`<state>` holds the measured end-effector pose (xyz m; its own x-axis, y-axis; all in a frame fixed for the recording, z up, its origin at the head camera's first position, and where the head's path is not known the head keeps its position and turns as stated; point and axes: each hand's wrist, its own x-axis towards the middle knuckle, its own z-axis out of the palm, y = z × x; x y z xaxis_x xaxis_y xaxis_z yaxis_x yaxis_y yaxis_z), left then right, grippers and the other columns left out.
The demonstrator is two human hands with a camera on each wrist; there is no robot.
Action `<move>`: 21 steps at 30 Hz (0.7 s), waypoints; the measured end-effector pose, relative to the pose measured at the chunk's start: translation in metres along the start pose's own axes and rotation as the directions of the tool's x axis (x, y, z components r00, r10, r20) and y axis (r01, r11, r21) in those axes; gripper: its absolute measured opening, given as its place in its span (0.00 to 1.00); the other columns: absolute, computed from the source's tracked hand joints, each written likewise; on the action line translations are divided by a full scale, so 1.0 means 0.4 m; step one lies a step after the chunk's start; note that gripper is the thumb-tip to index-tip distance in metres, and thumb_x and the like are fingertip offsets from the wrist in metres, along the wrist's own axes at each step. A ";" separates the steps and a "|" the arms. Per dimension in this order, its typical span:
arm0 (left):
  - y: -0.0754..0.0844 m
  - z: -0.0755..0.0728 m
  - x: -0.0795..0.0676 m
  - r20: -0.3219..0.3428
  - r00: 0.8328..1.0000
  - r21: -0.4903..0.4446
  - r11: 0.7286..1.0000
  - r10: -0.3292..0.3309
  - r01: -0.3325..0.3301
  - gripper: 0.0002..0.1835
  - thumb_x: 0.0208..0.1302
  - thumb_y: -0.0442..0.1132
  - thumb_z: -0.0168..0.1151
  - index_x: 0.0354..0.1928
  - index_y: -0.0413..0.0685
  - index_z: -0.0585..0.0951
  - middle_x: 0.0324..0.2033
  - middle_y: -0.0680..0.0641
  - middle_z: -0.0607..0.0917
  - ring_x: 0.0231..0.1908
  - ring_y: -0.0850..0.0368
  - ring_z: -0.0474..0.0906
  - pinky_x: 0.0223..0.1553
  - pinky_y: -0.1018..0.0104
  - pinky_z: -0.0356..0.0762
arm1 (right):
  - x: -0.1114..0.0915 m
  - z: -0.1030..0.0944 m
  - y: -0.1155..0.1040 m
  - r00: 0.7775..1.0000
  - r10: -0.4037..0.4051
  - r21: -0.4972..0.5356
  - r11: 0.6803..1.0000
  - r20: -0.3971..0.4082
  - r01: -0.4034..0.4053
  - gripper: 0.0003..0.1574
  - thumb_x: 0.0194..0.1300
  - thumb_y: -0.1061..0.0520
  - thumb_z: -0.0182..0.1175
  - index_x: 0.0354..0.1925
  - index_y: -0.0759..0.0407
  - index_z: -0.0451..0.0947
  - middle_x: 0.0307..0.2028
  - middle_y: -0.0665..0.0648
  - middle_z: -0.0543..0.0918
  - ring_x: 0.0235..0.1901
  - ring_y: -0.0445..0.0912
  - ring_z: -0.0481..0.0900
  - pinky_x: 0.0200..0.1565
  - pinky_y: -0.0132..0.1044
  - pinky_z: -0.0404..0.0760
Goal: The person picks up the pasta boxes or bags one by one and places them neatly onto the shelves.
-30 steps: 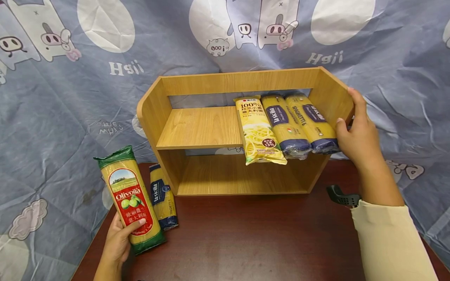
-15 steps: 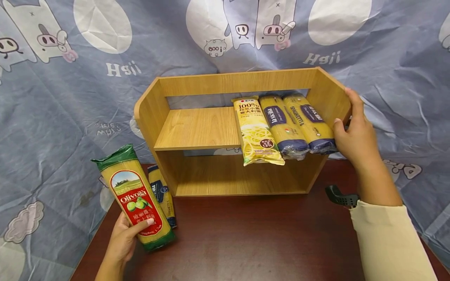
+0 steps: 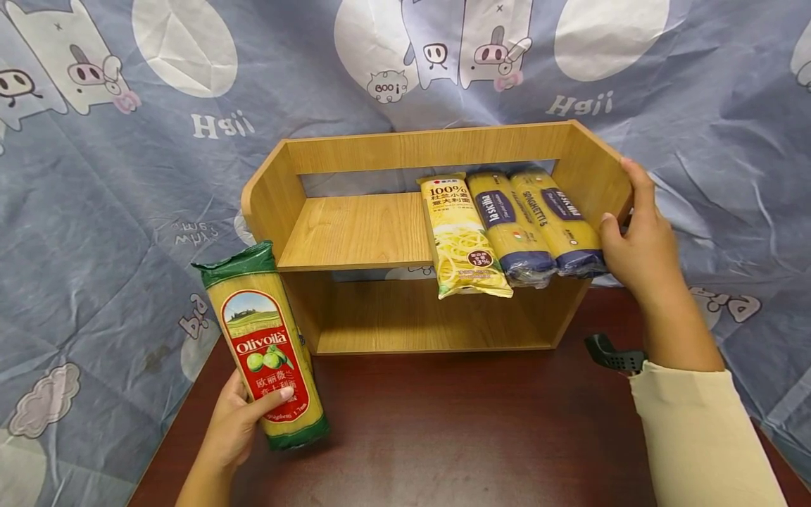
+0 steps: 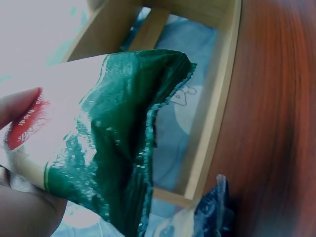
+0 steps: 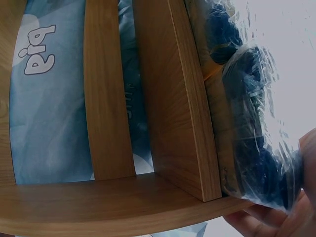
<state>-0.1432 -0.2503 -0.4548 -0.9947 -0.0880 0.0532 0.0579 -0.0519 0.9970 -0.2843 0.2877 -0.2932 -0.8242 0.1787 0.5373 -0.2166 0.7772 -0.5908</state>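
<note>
My left hand [image 3: 234,429] grips a green-ended pack of spaghetti [image 3: 269,331] with a red label, thumb across its front. Tilted, it hangs over the table at the left of a two-tier wooden shelf [image 3: 355,232]. In the left wrist view the pack's green end [image 4: 118,123] points toward the shelf. My right hand [image 3: 646,250] holds the shelf's right side panel, thumb at the front edge beside a blue-and-yellow spaghetti pack [image 3: 560,222]. A similar pack [image 3: 510,225] and a yellow pasta pack [image 3: 459,232] lie left of it on the upper tier, their ends overhanging.
Another blue-ended pack [image 4: 215,212] lies on the dark red table [image 3: 443,422] by the shelf's left side, mostly hidden behind the held one in the head view. A printed blue cloth [image 3: 285,63] hangs behind. A black perforated piece [image 3: 614,355] shows at the right wrist.
My left hand has moved the green-ended spaghetti pack rightward and turned it more upright, covering the pack on the table. My right hand stays on the shelf's side.
</note>
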 end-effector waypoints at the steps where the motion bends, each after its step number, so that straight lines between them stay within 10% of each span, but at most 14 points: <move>1: 0.005 0.005 0.000 0.004 1.000 0.006 1.000 0.003 -0.003 0.26 0.63 0.24 0.63 0.60 0.51 0.70 0.46 0.57 0.88 0.44 0.58 0.87 0.44 0.60 0.86 | 0.000 0.000 0.000 1.000 0.000 0.003 1.000 -0.001 0.000 0.44 0.73 0.55 0.48 0.78 0.29 0.44 0.62 0.84 0.70 0.53 0.77 0.72 0.52 0.72 0.66; 21: 0.044 0.070 0.033 0.086 0.996 0.048 0.999 -0.001 -0.004 0.29 0.63 0.27 0.67 0.64 0.47 0.69 0.48 0.58 0.88 0.46 0.57 0.88 0.46 0.59 0.86 | 0.000 -0.001 0.001 1.000 -0.004 0.015 1.000 0.005 0.004 0.44 0.73 0.56 0.47 0.78 0.29 0.44 0.63 0.83 0.70 0.54 0.77 0.72 0.52 0.71 0.65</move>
<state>-0.1575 -0.2247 -0.4350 -0.9984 -0.0024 0.0573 0.0573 -0.0043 0.9983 -0.2842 0.2882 -0.2934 -0.8263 0.1725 0.5362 -0.2274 0.7688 -0.5977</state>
